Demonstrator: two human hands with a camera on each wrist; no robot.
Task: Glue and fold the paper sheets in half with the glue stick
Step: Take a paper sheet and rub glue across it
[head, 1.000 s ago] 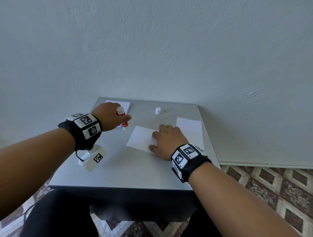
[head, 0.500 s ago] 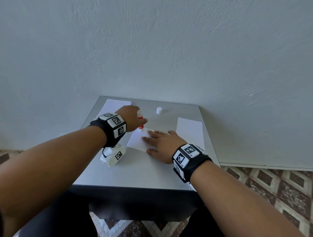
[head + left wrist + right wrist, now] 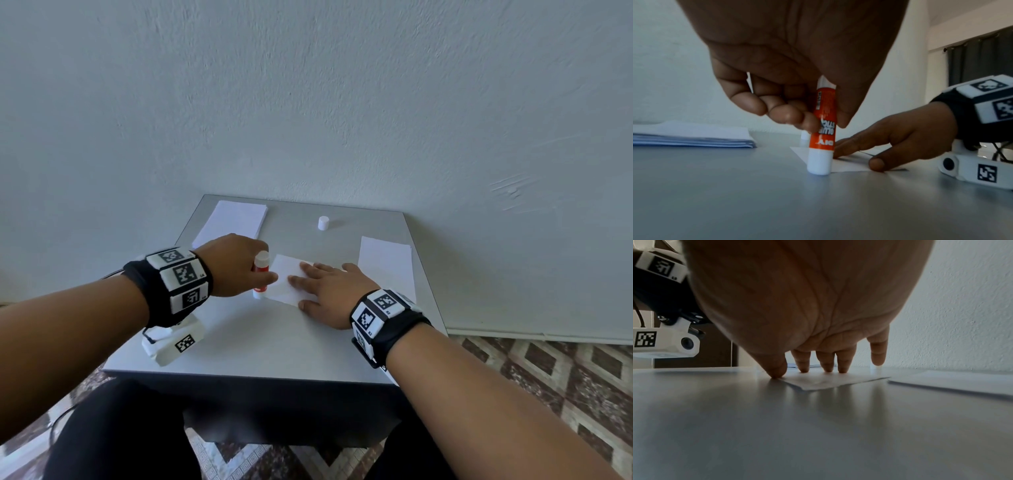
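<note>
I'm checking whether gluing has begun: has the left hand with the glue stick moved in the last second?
Yes. The left hand carried the glue stick rightward from near the left paper stack to the sheet's left edge.

Soft, even daylight fills the head view, with faint shadows and wide-angle bending at the edges. Both wrist views are dimmer and slightly blurred; the palms sit dark against the pale wall [image 3: 962,305], perhaps backlit. The table [image 3: 735,203] shows a dull sheen.

On the flat grey tabletop [image 3: 260,342], a small white paper sheet [image 3: 286,281] is lying at the centre, a thick white paper stack [image 3: 236,219] sitting behind-left, a small white cylindrical cap [image 3: 323,223] standing behind (well apart), and a thin white paper pile [image 3: 385,260] lying right.
</note>
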